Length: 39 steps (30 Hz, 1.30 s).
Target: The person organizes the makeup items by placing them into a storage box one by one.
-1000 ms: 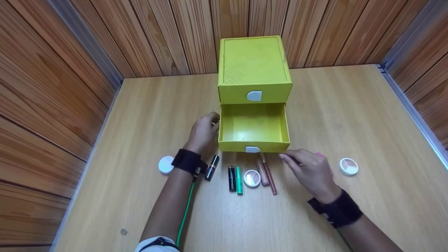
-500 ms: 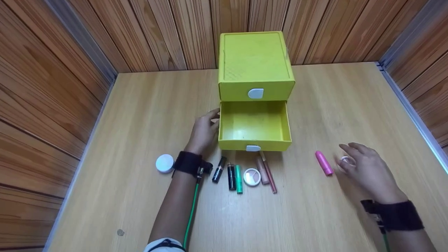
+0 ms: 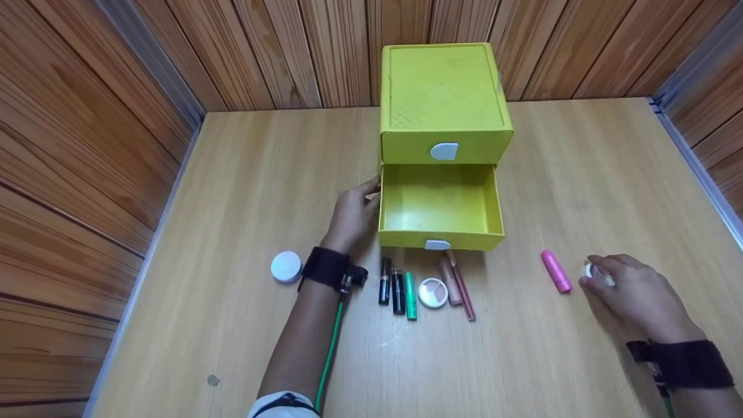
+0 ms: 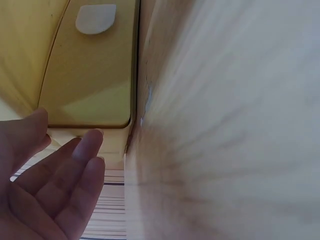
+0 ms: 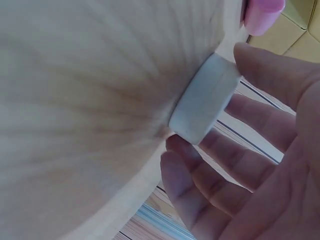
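Observation:
My right hand (image 3: 641,299) grips a small round white eyeshadow compact (image 5: 205,97) at the right of the table, thumb on its near edge and fingers curved around the far side. A bright pink tube (image 3: 556,271) lies just left of that hand. My left hand (image 3: 351,215) is at the left side of a yellow drawer cabinet (image 3: 444,87), fingers loosely bent, fingertips at its wall. In the left wrist view the thumb is by the corner of a closed lower drawer front (image 4: 95,75). Above that front, an open drawer (image 3: 441,241) sticks out with nothing inside.
In front of the cabinet lie two black tubes (image 3: 398,292), a green tube (image 3: 411,296), another round compact (image 3: 433,292), a dusty-pink tube (image 3: 450,283) and a slim pencil (image 3: 463,290). A white round lid (image 3: 286,267) sits left. Wooden walls (image 3: 75,174) surround the table.
My right hand has moved right, from the open drawer's front corner to the compact, and now holds it. One black tube has rolled right, closer to the other. The left hand stays by the cabinet.

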Available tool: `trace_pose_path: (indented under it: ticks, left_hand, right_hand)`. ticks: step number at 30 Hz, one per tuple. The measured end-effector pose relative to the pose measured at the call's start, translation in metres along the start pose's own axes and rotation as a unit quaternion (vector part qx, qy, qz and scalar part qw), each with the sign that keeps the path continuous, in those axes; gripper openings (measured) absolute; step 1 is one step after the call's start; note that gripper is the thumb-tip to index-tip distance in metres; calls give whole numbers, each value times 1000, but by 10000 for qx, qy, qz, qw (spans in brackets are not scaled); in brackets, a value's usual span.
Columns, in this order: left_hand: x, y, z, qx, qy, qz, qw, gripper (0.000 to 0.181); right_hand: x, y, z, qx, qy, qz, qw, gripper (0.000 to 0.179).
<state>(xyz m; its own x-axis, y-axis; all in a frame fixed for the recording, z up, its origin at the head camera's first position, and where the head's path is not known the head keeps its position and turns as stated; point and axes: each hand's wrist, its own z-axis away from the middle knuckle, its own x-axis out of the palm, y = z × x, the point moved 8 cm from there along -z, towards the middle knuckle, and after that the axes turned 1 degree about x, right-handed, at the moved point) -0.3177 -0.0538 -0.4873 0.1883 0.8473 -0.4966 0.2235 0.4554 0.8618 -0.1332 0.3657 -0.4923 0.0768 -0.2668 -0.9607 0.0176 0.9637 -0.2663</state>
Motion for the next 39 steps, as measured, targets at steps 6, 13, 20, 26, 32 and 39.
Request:
trace_pose_path:
  ticks: [6, 13, 20, 26, 32, 39]
  left_hand:
    - [0, -1, -1, 57, 105, -132, 9998, 43]
    - [1, -2, 0, 47, 101, -261, 9996, 41]
    - [-2, -4, -2, 27, 184, -154, 9997, 38]
    - [0, -5, -2, -108, 145, -171, 9997, 38]
    - [1, -6, -2, -191, 140, -101, 9997, 37]
    - [-1, -6, -1, -252, 149, -111, 9995, 38]
  right_hand:
    - [-15, -6, -4, 110, 427, 99, 9990, 55]
    - [-52, -32, -4, -231, 1063, -57, 9940, 56]
    - [-82, -73, -17, -765, 1595, -75, 9842, 49]
    - [-98, -110, -29, -1502, 1936, 28, 9695, 45]
    - [-108, -150, -43, -2228, 2091, -34, 9522, 44]
    - [-109, -203, -64, -2777, 1840, -65, 9428, 41]
